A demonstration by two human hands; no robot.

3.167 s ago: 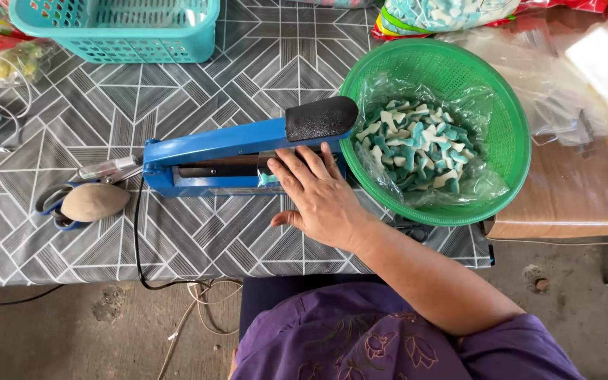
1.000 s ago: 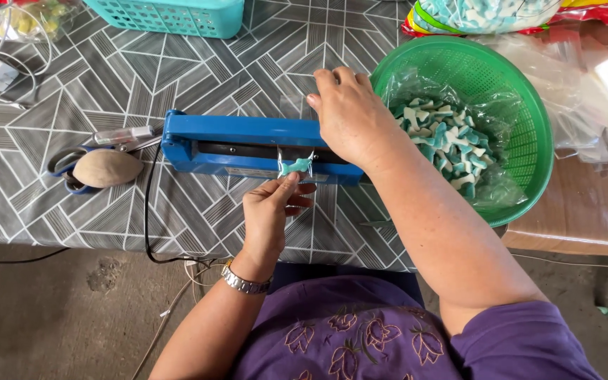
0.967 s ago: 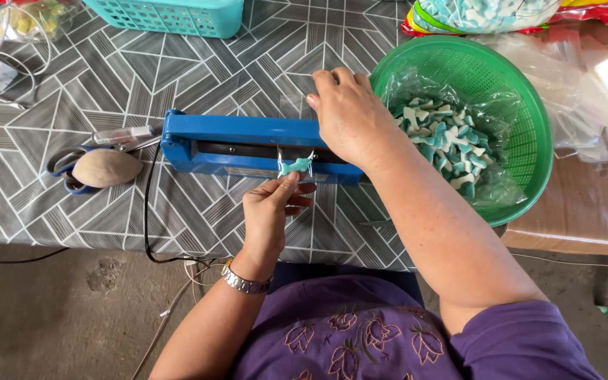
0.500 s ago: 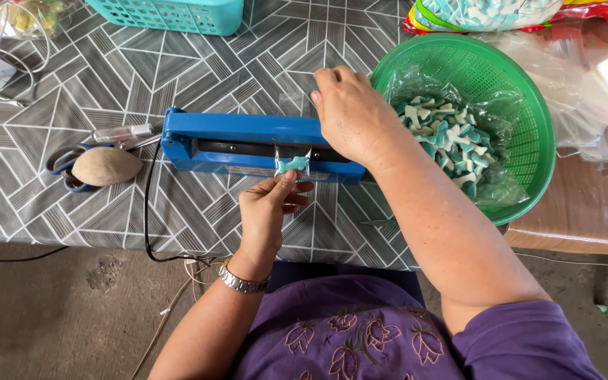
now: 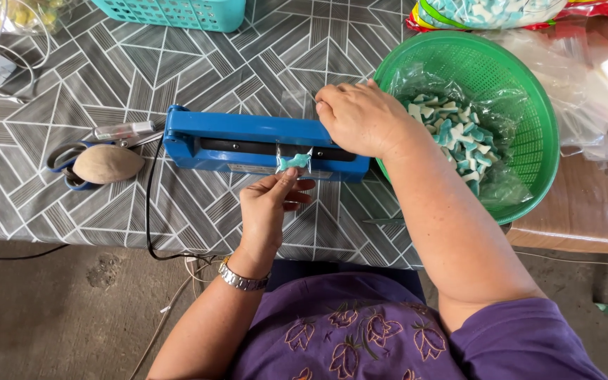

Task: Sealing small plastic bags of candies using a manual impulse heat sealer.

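While our right hand [image 5: 360,118] presses flat, fingers together, on the right end of the blue heat sealer [image 5: 262,144] at the centre of the frame, our left hand [image 5: 269,204] pinches a small clear packet [image 5: 294,162] holding a blue-and-white sweet. The packet's top edge lies under the lowered sealer arm, just below the middle of the bar. Right of the sealer, touching its end, we see a green basket [image 5: 529,112] lined with clear plastic and holding many blue-and-white sweets [image 5: 455,130]. At the left of the frame, blue-handled scissors [image 5: 65,158] lie beside a tan oval stone [image 5: 107,163], near the sealer's left end. A black cord [image 5: 150,211] runs from the sealer down over the table [image 5: 107,77] edge. A turquoise basket [image 5: 177,13] sits at the upper edge. A metal watch [image 5: 242,279] circles our left wrist.
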